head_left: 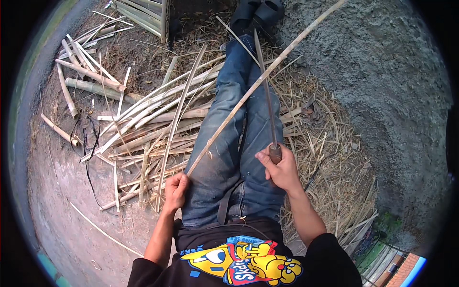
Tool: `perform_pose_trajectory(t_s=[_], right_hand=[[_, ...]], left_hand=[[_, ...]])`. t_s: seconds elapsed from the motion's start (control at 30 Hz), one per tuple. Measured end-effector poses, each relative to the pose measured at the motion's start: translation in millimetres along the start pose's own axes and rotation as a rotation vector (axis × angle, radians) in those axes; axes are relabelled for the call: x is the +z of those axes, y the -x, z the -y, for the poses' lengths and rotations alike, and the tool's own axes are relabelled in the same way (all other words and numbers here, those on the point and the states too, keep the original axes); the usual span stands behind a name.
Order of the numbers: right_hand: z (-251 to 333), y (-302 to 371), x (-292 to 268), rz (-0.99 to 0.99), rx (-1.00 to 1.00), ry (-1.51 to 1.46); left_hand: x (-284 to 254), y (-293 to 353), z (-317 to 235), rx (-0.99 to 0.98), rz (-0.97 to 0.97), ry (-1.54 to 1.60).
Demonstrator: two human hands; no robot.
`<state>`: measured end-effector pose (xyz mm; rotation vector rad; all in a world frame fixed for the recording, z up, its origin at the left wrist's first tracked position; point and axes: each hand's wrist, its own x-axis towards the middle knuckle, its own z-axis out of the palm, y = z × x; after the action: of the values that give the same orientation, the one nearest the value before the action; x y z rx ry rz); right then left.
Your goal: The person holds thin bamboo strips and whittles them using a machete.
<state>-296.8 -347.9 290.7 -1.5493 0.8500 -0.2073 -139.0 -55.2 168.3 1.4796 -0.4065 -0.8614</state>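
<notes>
My left hand [177,190] is closed round the lower end of a long, thin bamboo strip [260,80], beside my left thigh. From there the strip slants up and to the right across my outstretched legs [233,110]. In my right hand [281,167], above my right thigh, is the wooden handle of a long knife [269,103]. Its narrow, dark blade points away from me toward my feet. Strip and blade cross in the picture, the strip passing in front; whether they touch I cannot tell. A small curled shaving [209,154] hangs at the strip.
Split bamboo pieces [153,112] lie in a pile to my left, reaching under my legs. Thicker bamboo poles [93,87] rest farther left. Thin shavings [330,158] cover the ground at right, beside a rough grey mound [368,62]. Bundled slats [143,14] stand at the far left.
</notes>
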Motion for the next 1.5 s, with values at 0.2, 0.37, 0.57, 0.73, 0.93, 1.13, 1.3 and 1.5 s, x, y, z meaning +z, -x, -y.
perform_pose_trajectory(t_s=[0.2,0.37,0.57,0.73,0.93,1.13,1.3,1.5], right_hand=[[-49.4,28.6,-32.3,-0.212,0.056,-0.300],[-37.0,41.7,-24.6,-0.143,-0.151,-0.245],[-3.5,7.3,10.8,-0.168,-0.406,-0.024],[17.3,-6.4,23.2,-0.142,-0.290,-0.246],[18.7,15.0,-27.5,-0.351,-0.220,-0.008],[-17.0,38.7,-117.6,-0.684,-0.291,0.232],[-11.8,39.2,-98.2,-0.431,-0.317,0.082],[-1.0,3.4,-8.6,-0.194,-0.417,-0.062]], left_hand=[[18.7,-44.0,-72.9,-0.407,0.208,0.241],[46.1,-35.7,-104.9,-0.732,0.381,0.529],[75.3,-16.9,-89.6,-0.562,0.395,0.423],[78.1,-6.1,-88.5,-0.437,0.353,0.261],[60.2,-13.5,-76.8,-0.298,0.156,0.172],[32.7,-26.1,-72.4,-0.322,0.121,0.213],[40.2,-26.1,-76.4,-0.516,0.344,0.342],[61.2,-20.1,-87.1,-0.629,0.597,0.333]])
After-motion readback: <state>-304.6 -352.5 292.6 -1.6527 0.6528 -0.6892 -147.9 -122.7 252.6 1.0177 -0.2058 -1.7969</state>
